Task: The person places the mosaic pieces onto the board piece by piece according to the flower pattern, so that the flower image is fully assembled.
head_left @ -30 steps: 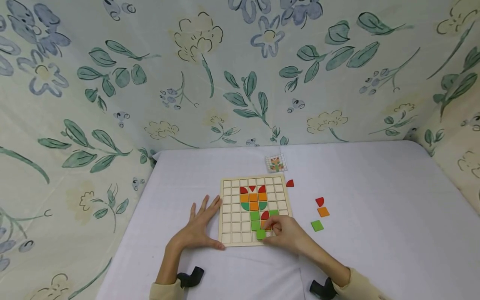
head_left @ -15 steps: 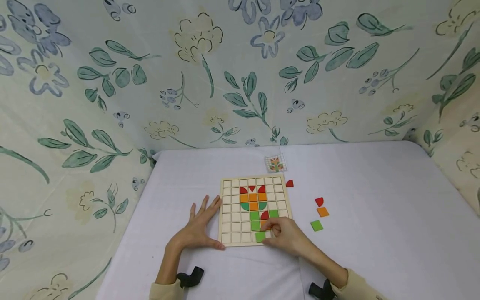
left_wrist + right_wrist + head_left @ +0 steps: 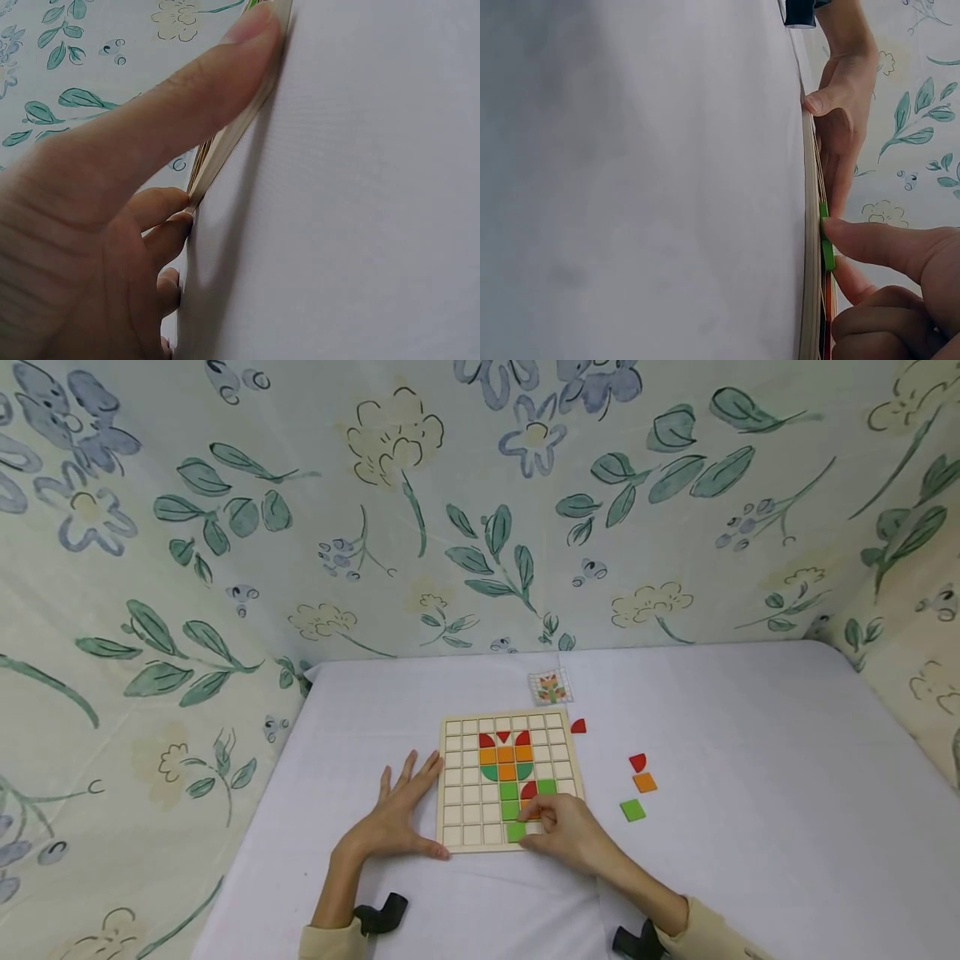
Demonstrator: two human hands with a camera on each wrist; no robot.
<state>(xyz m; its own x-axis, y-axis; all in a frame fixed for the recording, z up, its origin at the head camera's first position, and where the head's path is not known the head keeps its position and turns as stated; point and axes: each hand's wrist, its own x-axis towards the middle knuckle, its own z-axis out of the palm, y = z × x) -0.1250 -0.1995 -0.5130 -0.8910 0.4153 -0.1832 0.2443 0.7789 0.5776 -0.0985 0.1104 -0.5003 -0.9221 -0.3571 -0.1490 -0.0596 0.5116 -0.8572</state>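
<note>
A wooden grid board [image 3: 462, 793] with coloured tiles set in its cells lies on the white cloth. My left hand [image 3: 393, 818] is spread at its left side, fingertips at the edge and thumb at the near left corner; the left wrist view has the thumb [image 3: 217, 86] along the board's side. With thumb and index finger my right hand [image 3: 566, 831] pinches a green square tile [image 3: 516, 832] in the bottom row, below two other green squares. The right wrist view shows this green tile [image 3: 827, 251] at the fingertips. The right hand hides part of the board's lower right.
Right of the board lie a red quarter-round tile [image 3: 578, 726], another red piece [image 3: 637, 763], an orange square [image 3: 645, 782] and a green square [image 3: 633, 810]. Behind the board is a small pattern card [image 3: 551, 687]. A floral cloth [image 3: 420, 527] hangs behind the table.
My right hand has shifted slightly left with the green tile, which now sits squarer in the bottom row, under the green column. The left hand has stayed in place.
</note>
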